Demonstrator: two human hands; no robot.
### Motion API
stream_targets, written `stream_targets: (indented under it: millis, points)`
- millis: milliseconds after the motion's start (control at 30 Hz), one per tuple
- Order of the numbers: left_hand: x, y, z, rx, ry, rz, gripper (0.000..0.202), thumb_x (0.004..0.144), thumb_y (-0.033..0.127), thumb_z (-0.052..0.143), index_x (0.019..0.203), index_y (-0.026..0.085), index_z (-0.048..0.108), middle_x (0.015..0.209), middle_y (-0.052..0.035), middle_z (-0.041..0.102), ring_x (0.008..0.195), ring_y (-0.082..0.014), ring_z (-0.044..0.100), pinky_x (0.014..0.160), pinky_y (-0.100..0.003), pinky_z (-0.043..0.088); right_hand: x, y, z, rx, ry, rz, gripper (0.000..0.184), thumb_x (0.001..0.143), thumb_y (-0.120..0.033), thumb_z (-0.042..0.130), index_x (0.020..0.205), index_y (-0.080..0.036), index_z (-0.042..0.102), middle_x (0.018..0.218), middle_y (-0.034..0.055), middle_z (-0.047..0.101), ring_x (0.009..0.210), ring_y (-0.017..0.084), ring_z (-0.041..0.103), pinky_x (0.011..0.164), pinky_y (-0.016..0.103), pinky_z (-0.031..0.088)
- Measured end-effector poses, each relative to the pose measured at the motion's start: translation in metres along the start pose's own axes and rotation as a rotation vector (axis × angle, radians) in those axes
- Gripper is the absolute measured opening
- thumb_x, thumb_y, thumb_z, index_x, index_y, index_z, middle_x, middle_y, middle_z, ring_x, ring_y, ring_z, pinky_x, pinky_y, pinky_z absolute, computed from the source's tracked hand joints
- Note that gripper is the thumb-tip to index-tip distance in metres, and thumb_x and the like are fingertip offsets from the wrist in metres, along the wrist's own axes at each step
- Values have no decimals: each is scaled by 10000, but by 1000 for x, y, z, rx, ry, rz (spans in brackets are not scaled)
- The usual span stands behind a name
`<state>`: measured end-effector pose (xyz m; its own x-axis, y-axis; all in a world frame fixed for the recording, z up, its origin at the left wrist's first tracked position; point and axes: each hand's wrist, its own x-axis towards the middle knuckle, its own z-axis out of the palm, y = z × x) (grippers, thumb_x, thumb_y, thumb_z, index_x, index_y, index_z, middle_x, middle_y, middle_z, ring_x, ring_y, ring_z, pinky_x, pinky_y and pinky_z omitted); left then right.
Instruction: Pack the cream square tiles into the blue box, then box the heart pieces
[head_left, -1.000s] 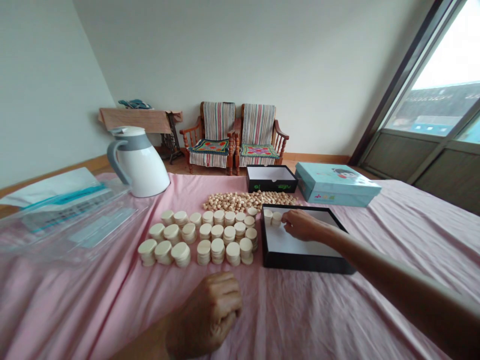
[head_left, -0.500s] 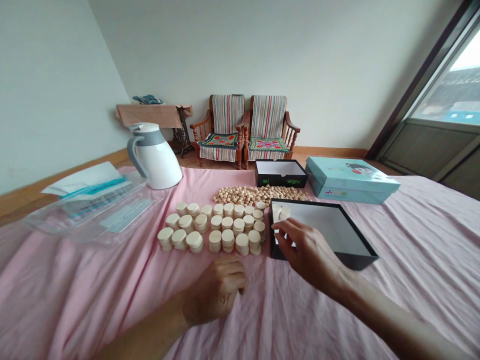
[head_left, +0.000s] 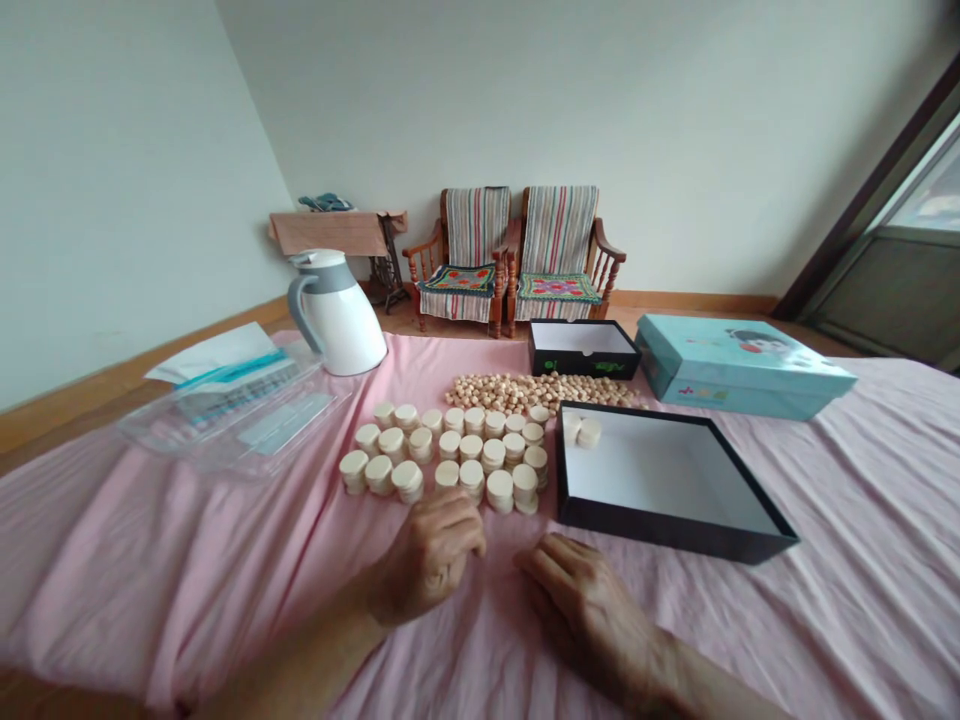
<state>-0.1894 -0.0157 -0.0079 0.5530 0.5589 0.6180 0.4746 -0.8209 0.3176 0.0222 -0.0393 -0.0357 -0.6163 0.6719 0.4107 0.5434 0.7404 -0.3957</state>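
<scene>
Rows of stacked pale round wooden discs [head_left: 470,448] stand on the pink cloth [head_left: 285,590]. My left hand [head_left: 435,552] is closed with curled fingers just in front of the nearest stacks; its palm side is hidden, so anything inside cannot be made out. My right hand [head_left: 589,600] rests low over the cloth, right of the left hand and in front of a black-rimmed box [head_left: 652,480]. Its fingers lie loosely forward, the thumb a little apart, and no object shows in them. Inside that box's far left corner sit two small disc stacks [head_left: 589,432].
A pile of small wooden beads [head_left: 540,392] lies behind the discs. Farther back are a smaller black box [head_left: 585,362] and a light blue box [head_left: 742,370]. At left stand a white-and-grey jug [head_left: 341,320] and clear plastic packaging [head_left: 232,420]. Two wooden armchairs [head_left: 559,245] are beyond.
My right hand has left the black-rimmed box's left side and come down toward me onto the cloth. My left hand stays curled near the front stacks. The view has turned slightly left.
</scene>
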Motion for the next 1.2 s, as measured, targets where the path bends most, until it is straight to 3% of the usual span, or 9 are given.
stream_targets:
  millis: [233, 467, 567, 767, 933, 1033, 1200]
  points:
    - [9, -3, -20, 101, 41, -77, 322, 816, -11, 340, 740, 166, 598, 724, -37, 604, 736, -146, 544, 688, -285, 447, 1, 5, -3, 68, -41, 58, 165, 857, -64, 435, 780, -183, 519, 768, 41, 557, 698, 158, 517, 623, 262, 400]
    - [14, -28, -62, 298, -62, -202, 285, 782, 31, 457, 948, 179, 635, 939, -41, 659, 934, -181, 584, 871, -346, 460, 0, 7, -1, 78, -32, 69, 169, 866, -70, 439, 781, -180, 534, 782, 36, 564, 713, 149, 519, 641, 261, 410]
    - [10, -37, -69, 334, -117, -223, 249, 776, 66, 515, 953, 190, 639, 959, -31, 665, 960, -187, 581, 914, -365, 443, 1, 6, -2, 86, -35, 72, 173, 860, -61, 434, 790, -176, 544, 783, 38, 567, 723, 152, 527, 650, 267, 415]
    - [8, -26, -51, 280, -77, -164, 174, 842, 101, 495, 906, 179, 637, 883, -41, 663, 887, -174, 584, 839, -335, 465, 2, 5, -2, 53, -8, 77, 172, 858, -74, 435, 773, -178, 543, 775, 37, 568, 707, 149, 523, 637, 260, 417]
    - [27, -8, -33, 235, -146, -85, 176, 851, 82, 487, 901, 170, 631, 844, -48, 649, 864, -177, 574, 820, -335, 448, 3, 6, 2, 41, 8, 68, 173, 839, -53, 445, 758, -180, 529, 765, 25, 554, 694, 139, 513, 619, 242, 400]
    - [37, -1, -26, 176, -98, -64, 179, 846, 75, 472, 869, 167, 625, 811, -43, 639, 821, -170, 570, 795, -329, 441, 3, 4, 3, 29, 5, 68, 171, 823, -44, 451, 749, -178, 527, 761, 28, 555, 690, 141, 514, 615, 241, 397]
    - [24, 13, -2, 31, -79, 5, 216, 797, 15, 399, 759, 161, 555, 719, -36, 580, 721, -155, 517, 673, -281, 406, 3, -13, -23, -18, -19, 24, 153, 842, -83, 436, 825, -175, 557, 759, 37, 573, 677, 153, 524, 621, 264, 402]
